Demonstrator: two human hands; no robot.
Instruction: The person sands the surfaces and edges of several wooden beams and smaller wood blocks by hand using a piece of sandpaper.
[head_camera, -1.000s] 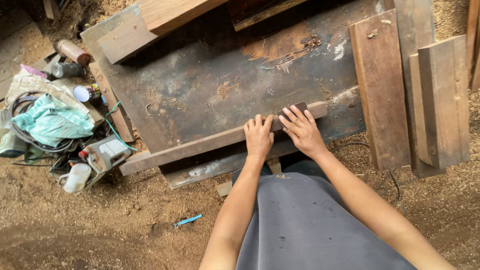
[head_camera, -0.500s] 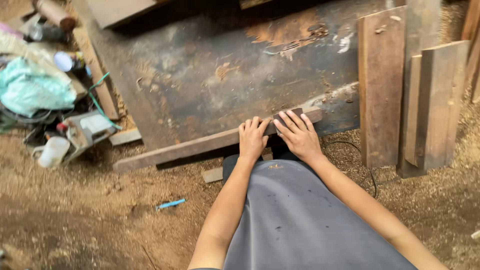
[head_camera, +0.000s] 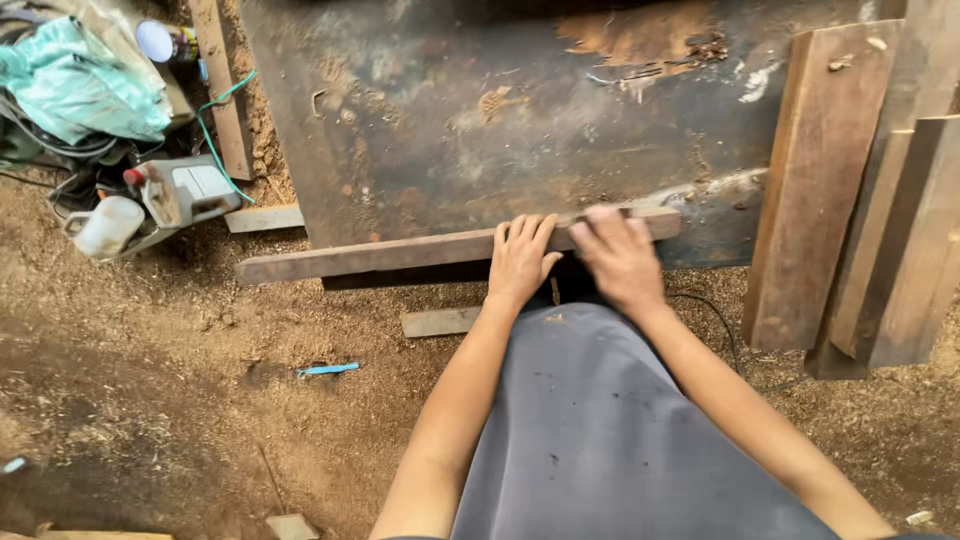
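Hands, left hand (head_camera: 520, 258) and right hand (head_camera: 620, 258), press flat on wooden strip (head_camera: 400, 255).

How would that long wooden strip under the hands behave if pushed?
The strip looks stiff and flat-sided, so it would probably slide, not roll. Its left end overhangs the board, so it might tip if the hands let go.

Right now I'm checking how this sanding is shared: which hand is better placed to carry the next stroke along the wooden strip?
Probably the right hand: it blurs over the wooden strip on something dark, while the left hand lies flat, pinning it.
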